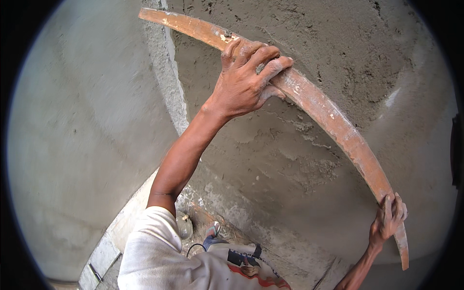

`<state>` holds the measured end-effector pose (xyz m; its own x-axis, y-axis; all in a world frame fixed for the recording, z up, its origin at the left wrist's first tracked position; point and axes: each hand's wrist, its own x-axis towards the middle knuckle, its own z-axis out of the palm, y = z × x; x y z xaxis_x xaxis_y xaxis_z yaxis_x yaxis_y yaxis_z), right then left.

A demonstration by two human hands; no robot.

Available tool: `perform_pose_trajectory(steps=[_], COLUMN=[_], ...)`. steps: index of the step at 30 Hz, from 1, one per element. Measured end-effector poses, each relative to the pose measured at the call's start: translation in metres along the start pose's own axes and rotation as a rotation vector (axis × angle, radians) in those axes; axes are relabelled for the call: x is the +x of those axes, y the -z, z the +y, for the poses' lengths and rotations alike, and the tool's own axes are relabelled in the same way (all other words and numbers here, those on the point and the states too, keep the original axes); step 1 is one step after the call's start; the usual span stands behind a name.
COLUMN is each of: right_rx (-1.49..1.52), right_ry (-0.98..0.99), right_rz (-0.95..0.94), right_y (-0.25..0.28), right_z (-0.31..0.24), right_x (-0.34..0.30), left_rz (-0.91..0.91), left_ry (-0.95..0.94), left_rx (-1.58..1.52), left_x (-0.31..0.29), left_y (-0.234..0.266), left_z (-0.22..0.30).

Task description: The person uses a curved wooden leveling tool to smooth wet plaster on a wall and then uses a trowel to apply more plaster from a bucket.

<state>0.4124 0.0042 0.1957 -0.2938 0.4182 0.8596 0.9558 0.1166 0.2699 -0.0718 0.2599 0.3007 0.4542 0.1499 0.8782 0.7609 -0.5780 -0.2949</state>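
A long reddish-brown wooden straightedge [338, 123], smeared with plaster, runs from the upper left to the lower right across a wall of wet grey plaster [290, 159]. My left hand [246, 79] is closed on its upper part, with the fingers over the far edge and the thumb at the near edge. Near the lower end, my right hand [388, 217] grips the same board. The board lies along the plaster surface, though how firmly it presses cannot be told. Above and below the board the plaster looks rough, with pits and small ridges.
Smoother grey plaster [92, 121] covers the left side, bordered by a rough pale strip [166, 72]. Below, a round pan [184, 225] sits on the dirty floor near my sandalled foot [213, 229]. Pale slabs [104, 256] lie at the lower left.
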Motion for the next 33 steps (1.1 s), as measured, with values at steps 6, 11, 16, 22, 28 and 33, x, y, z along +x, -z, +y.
perform_pose_trajectory(steps=[6,11,16,22,28,33], right_rx=[-0.156,-0.214,-0.289,-0.286,-0.299,-0.285], right_ry=[0.141,0.194,0.288,0.324,0.321,0.316], right_rz=[-0.008,-0.001,0.014,-0.024,-0.068,-0.076], right_y=[-0.007,-0.013,-0.017,-0.035,-0.059,-0.086], right_z=[0.04,0.075,0.098,0.117,0.109,0.068], right_x=[-0.004,-0.004,-0.001,-0.009,-0.003,0.02], left_rz=[-0.01,0.012,0.046,0.097,0.2,0.235], left_ry=[0.148,0.235,0.33,0.455,0.579,0.588], left_rx=[-0.009,-0.02,-0.107,-0.209,-0.335,-0.323], left_x=[-0.045,-0.073,-0.103,-0.125,-0.141,-0.158], left_y=[-0.05,-0.091,-0.116,-0.153,-0.175,-0.175], left_z=[0.037,0.077,0.11,0.145,0.137,0.087])
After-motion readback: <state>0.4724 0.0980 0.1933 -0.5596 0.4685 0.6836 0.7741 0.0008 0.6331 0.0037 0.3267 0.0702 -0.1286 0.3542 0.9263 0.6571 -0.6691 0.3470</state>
